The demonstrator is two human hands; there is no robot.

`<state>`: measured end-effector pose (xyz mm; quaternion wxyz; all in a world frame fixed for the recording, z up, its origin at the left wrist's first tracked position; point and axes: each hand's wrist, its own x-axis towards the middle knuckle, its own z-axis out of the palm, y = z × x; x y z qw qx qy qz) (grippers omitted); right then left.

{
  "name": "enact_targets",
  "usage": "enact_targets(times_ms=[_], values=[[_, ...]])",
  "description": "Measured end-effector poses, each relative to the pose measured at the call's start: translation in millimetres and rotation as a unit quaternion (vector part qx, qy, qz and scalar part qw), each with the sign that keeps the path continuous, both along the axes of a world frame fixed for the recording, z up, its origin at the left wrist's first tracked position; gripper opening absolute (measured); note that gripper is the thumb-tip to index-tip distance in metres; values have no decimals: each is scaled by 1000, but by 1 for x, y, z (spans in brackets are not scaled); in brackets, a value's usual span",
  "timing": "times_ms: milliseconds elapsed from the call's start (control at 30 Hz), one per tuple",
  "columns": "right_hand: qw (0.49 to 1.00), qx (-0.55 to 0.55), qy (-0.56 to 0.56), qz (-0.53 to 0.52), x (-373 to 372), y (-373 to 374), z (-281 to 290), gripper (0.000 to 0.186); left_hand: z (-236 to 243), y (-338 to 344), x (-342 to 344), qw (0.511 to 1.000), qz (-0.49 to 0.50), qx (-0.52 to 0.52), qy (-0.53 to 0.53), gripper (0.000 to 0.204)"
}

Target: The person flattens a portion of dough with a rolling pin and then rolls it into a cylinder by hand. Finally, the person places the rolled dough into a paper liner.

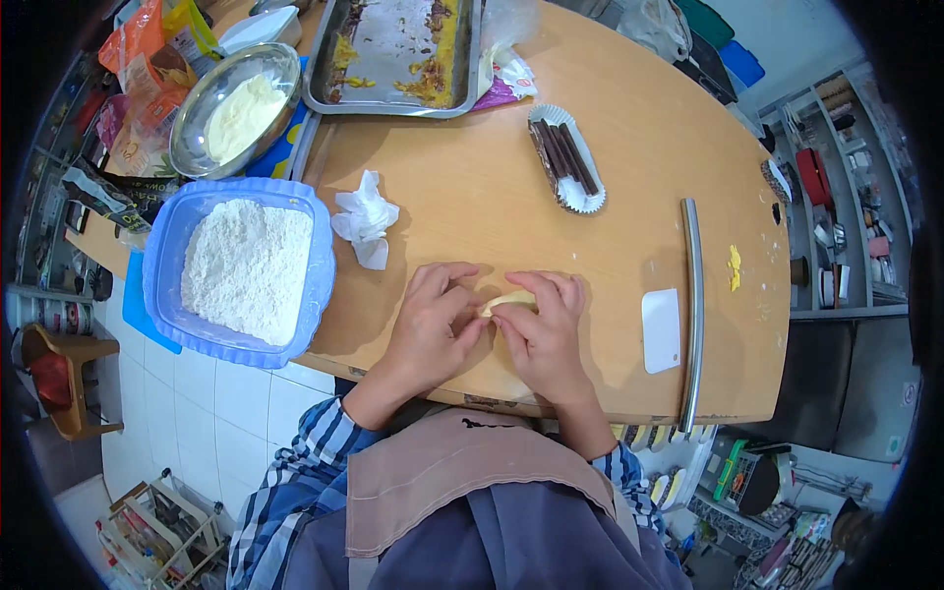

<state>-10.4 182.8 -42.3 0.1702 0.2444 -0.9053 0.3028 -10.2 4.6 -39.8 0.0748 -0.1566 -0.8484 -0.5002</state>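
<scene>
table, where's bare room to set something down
On the table, a wide bare patch lies between the paper case and the metal rod, beyond the white card. A narrower strip runs between the right hand and that card. The left side is crowded: blue tub, glass bowl and baking tray sit close.

I am looking down at a wooden table (629, 118). Left of it, white floor tiles (236, 398) are spreading beside a brown chair (84, 383). Right of it, grey shelves (852, 197) are holding assorted items, and beyond its far right edge a pale wall (801, 39) is catching light.
</scene>
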Motion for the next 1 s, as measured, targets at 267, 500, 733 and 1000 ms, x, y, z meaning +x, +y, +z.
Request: enact_targets(times_ms=[267, 500, 733, 1000], values=[[1000, -17, -14, -19, 3, -4, 2, 14, -20, -5, -2, 996, -31, -52, 64, 25], [998, -47, 28, -31, 2, 6, 2, 20, -2, 1, -1, 1000, -1, -8, 11, 25], [999, -42, 7, -17, 2, 19, -4, 20, -12, -1, -1, 998, -9, -64, 23, 22], [997, -30, -7, -71, 8, 35, -1, 25, -3, 0, -2, 998, -18, -23, 50, 31]])
